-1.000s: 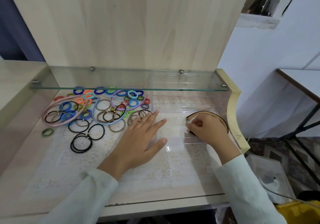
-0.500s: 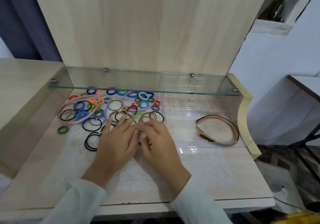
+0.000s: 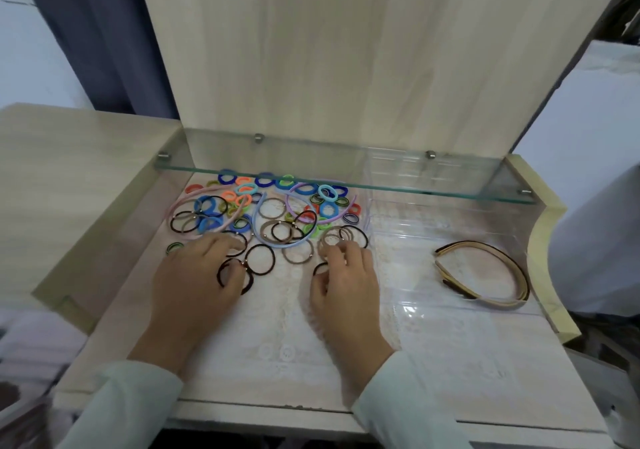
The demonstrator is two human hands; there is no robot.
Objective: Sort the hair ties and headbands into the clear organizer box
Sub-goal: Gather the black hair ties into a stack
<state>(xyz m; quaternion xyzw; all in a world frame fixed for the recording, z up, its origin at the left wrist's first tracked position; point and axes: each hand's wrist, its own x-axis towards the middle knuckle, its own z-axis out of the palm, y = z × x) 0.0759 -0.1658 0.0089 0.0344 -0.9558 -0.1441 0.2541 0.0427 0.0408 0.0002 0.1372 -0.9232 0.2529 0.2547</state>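
A heap of coloured, black and brown hair ties lies under the glass shelf, with pink, blue and purple headbands among them. The clear organizer box stands to the right and holds beige and dark headbands. My left hand lies palm down at the heap's near edge, its thumb hooked into a black hair tie. My right hand is curled beside the box's left wall and pinches another black hair tie.
A glass shelf juts out low over the back of the heap and the box. A tall wooden panel rises behind it. A lace mat covers the desk; a raised wooden side bounds the left.
My right hand left the headbands in the box and came left to the heap. Both hands then spread apart, each onto black hair ties. The camera tilted and moved closer.
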